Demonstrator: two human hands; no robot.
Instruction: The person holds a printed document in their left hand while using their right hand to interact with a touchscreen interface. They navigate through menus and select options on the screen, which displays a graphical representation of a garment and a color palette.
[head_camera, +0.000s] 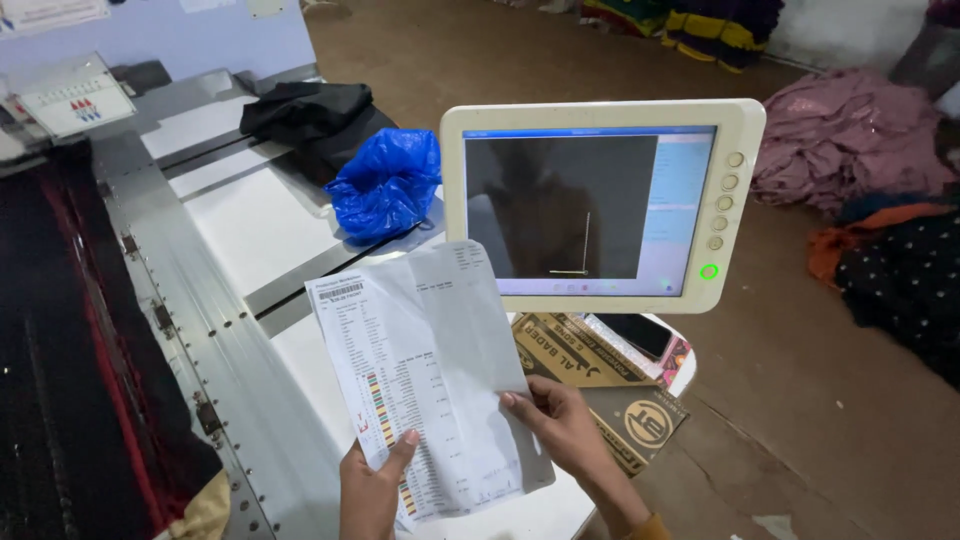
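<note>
Both hands hold a printed white paper sheet (425, 375) with a column of small coloured squares, folded along its middle. My left hand (372, 485) grips its lower left edge with the thumb on the front. My right hand (562, 425) pinches its right edge. The sheet is held up in front of a cream-framed monitor (600, 205) whose screen shows a dark grey field with thin light lines and a green-lit button at the lower right.
A white and metal machine table (250, 230) carries a crumpled blue plastic bag (385, 182) and black cloth (305, 108). Dark red-striped fabric (70, 380) lies at left. A phone (635, 332) rests on brown cardboard boxes (590, 365). Heaps of pink and dark cloth (850, 140) cover the floor at right.
</note>
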